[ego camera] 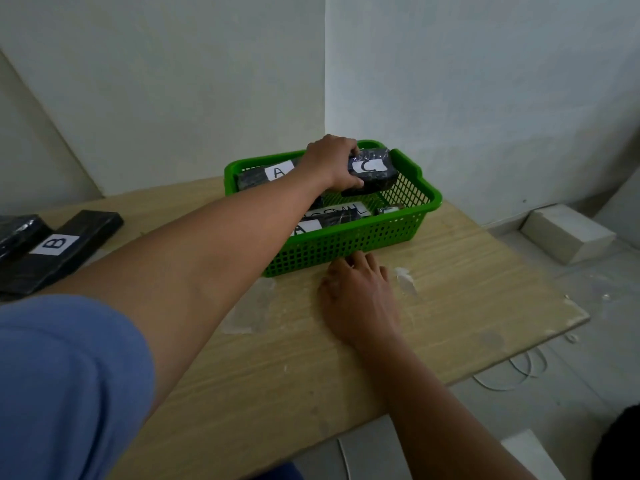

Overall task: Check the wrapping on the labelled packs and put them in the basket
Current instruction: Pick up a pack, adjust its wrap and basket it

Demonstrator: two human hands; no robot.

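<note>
From the head view, the left hand (332, 164) grips the black wrapped pack labelled C (375, 169) over the far end of the green basket (346, 244), which already holds two packs labelled A (266, 174). The right hand (356, 292) rests flat and relaxed on the desk (467, 306), fingertips touching the basket's near wall, while a pack labelled B (59, 251) lies on the desk far to the left.

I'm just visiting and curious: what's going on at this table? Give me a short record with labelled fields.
setting: wooden table in a room corner
basket: green basket at the table's far side
left hand: left hand holds pack C over the basket
right hand: right hand rests flat on the table, fingertips at the basket's near wall
already in basket: pack A, plus another A pack
waiting: pack B lies on the table's left side
</note>
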